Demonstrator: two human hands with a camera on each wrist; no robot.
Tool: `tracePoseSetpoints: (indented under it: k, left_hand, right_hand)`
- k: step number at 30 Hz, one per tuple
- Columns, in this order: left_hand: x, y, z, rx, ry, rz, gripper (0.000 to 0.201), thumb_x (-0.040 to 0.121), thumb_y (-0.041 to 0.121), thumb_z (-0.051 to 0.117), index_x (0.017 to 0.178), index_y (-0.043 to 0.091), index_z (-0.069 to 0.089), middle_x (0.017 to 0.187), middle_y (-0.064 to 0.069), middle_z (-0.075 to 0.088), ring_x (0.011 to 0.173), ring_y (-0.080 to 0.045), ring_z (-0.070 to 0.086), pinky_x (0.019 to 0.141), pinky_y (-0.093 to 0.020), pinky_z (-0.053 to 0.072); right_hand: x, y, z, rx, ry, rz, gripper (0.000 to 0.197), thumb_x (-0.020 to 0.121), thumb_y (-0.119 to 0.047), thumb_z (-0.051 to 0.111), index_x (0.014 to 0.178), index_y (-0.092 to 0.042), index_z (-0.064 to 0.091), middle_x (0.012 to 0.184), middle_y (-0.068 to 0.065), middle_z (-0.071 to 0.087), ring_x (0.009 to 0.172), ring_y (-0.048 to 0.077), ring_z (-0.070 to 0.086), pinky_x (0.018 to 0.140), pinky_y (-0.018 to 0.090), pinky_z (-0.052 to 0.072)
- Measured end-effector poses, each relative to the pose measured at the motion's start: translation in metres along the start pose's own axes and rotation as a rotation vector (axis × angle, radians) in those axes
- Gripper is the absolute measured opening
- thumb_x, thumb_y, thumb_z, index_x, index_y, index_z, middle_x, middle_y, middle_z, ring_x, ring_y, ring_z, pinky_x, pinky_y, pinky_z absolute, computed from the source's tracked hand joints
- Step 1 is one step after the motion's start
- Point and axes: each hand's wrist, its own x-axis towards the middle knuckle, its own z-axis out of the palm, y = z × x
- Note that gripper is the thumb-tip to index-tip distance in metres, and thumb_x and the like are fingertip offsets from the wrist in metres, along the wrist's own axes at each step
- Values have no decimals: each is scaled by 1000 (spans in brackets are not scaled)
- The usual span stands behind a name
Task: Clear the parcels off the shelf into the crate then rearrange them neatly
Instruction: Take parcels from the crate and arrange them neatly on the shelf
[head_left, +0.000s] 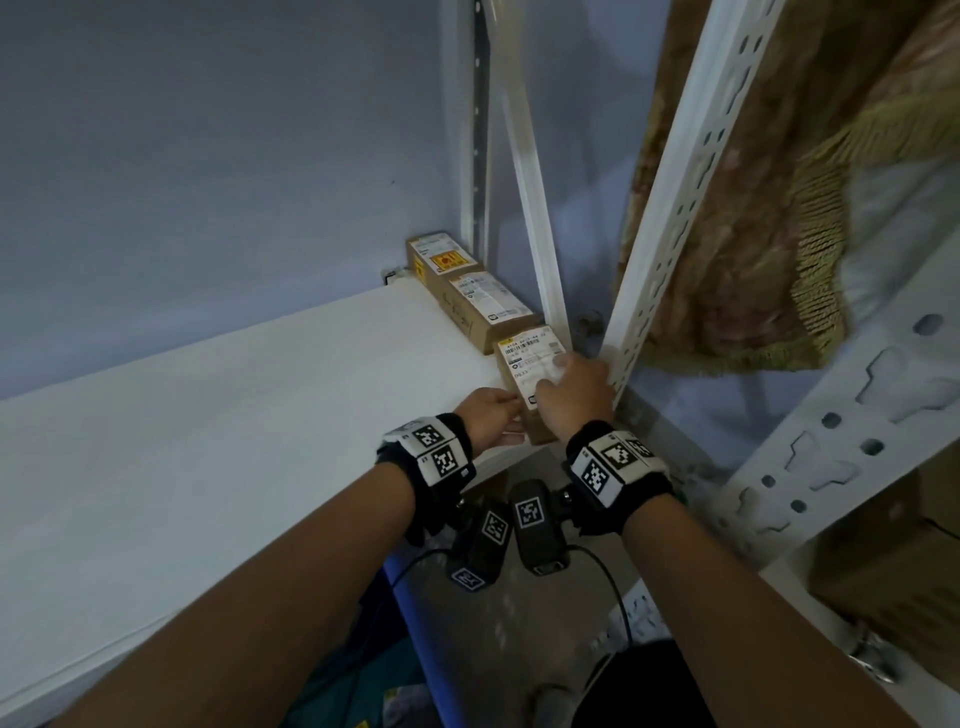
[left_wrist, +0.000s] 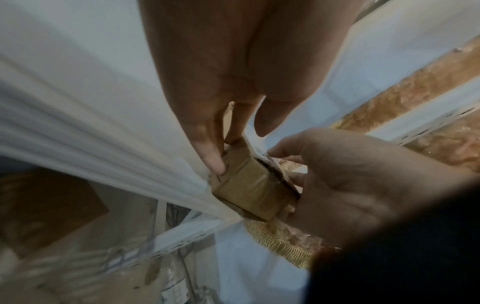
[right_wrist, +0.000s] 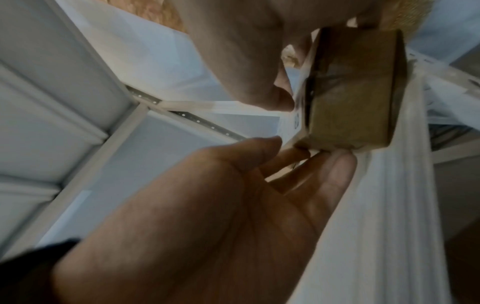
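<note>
**Both hands on the nearest parcel at the shelf's front right corner**

Head view: three brown parcels stand in a row along the right edge of the white shelf (head_left: 234, 395). The far parcel (head_left: 439, 260) bears an orange-and-yellow sticker, the middle parcel (head_left: 480, 306) a white label; the print is too small to read. The near parcel (head_left: 530, 364) sits at the front right corner, its label showing "DS33". The right hand (head_left: 571, 395) lies over its top, the left hand (head_left: 491, 421) against its left side. A perforated white upright (head_left: 670, 208) stands just right of it, with patterned fabric (head_left: 753, 234) hanging behind.

Left wrist view: only here does the taped end of the near parcel (left_wrist: 249, 185) show, overhanging the shelf's front edge. The left fingers (left_wrist: 210, 152) lie straight, pressed along its side; the right hand (left_wrist: 345, 179) curls around the opposite side, gripping it.

Right wrist view: the underside of an upper shelf (right_wrist: 64, 102) appears, and the right fingers (right_wrist: 259, 82) bend over the parcel's labelled top.
</note>
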Motion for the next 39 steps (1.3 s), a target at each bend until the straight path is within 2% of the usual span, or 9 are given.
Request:
tracePoseSetpoints:
  k: [6,10,12,15,22,26,31,35,39]
  left_hand:
    - [10,-10,1,-54,-64,-1,34,95,-7,36,88,19,56,88,2,58,84,-10,55,80,-23,44]
    - [17,-12,-4,-50,-64,6,30,95,-7,36,109,14,52,102,-2,57,98,-16,55,91,-29,42]
    - [20,-12,-7,-52,-70,10,33,95,-6,37,120,11,50,113,-5,54,105,-20,52,88,-28,43]
    - [20,-12,-9,-16,-97,1,42,94,-6,39,134,7,44,123,-5,51,112,-19,51,99,-33,41]
    - [18,-9,-9,74,-131,6,49,94,-1,45,141,12,38,147,-4,39,133,-21,41,108,-35,37]
    - [6,-9,-17,95,-103,10,49,95,1,46,142,11,36,149,-5,36,133,-20,41,107,-34,38]
    - [-35,-19,-62,137,-43,23,44,94,5,51,136,11,44,144,-3,41,129,-18,45,104,-32,41]
    - [-85,-34,-112,136,44,33,28,93,2,51,118,12,57,132,-4,53,120,-21,53,98,-31,42]
    - [-144,-52,-161,136,146,27,23,92,-1,51,104,15,60,124,-4,59,113,-22,57,89,-28,46]
  right_hand:
    - [24,7,4,-53,-47,-64,53,81,-23,54,134,-26,54,141,8,46,131,34,41,109,46,36]
    - [36,9,12,39,21,-158,45,78,-15,62,123,-12,64,128,15,57,122,34,51,107,44,38]
    - [41,11,15,53,34,-142,43,78,-18,63,120,-13,67,123,15,61,116,34,55,104,43,41]
    - [47,15,19,72,24,-85,46,80,-27,58,124,-18,64,124,16,60,115,34,56,103,42,44]
    - [45,17,16,-140,-6,-73,43,94,-36,42,136,-31,51,142,18,42,130,38,34,107,41,32]
    - [39,11,8,-173,-54,-55,44,97,-35,38,141,-37,41,151,12,27,139,37,18,114,53,21]
    - [20,-11,0,-214,32,-26,49,94,-43,40,142,-34,38,150,11,30,139,36,21,112,58,22]
    - [-17,-42,13,-230,96,-250,56,88,-49,36,137,-23,45,142,9,43,132,33,39,110,52,31]
    - [-86,-74,51,-82,-80,-499,46,91,-33,52,134,-18,50,140,7,44,131,28,39,109,42,33]
